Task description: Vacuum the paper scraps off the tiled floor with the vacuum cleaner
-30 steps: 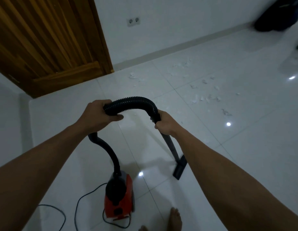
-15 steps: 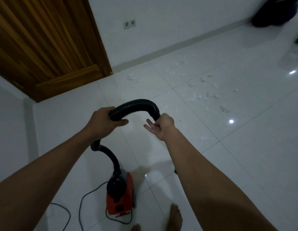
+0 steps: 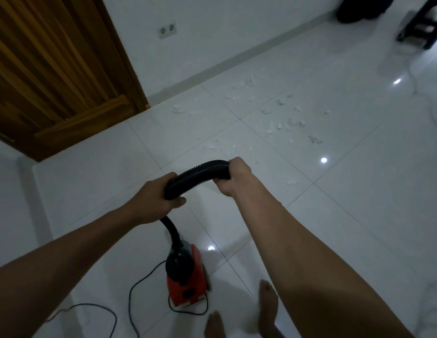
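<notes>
Change: our right hand (image 3: 233, 177), loose half a second ago, has closed on the hose (image 3: 196, 177) again.
Left hand (image 3: 157, 201): clamped on hose.
Paper scraps (image 3: 283, 124): beyond hose, untouched.
Meaning: we can steer now.

Red vacuum cleaner (image 3: 185, 281) near scattered paper scraps (image 3: 281, 123)

No readable text, label, brand, number or sign anywhere. Red canister vacuum cleaner with black top (image 3: 185, 276): casing shows no legible marking. White double wall socket (image 3: 166, 29): plain, nothing printed that can be made out. Brown slatted wooden door (image 3: 54, 69): no lettering.
</notes>
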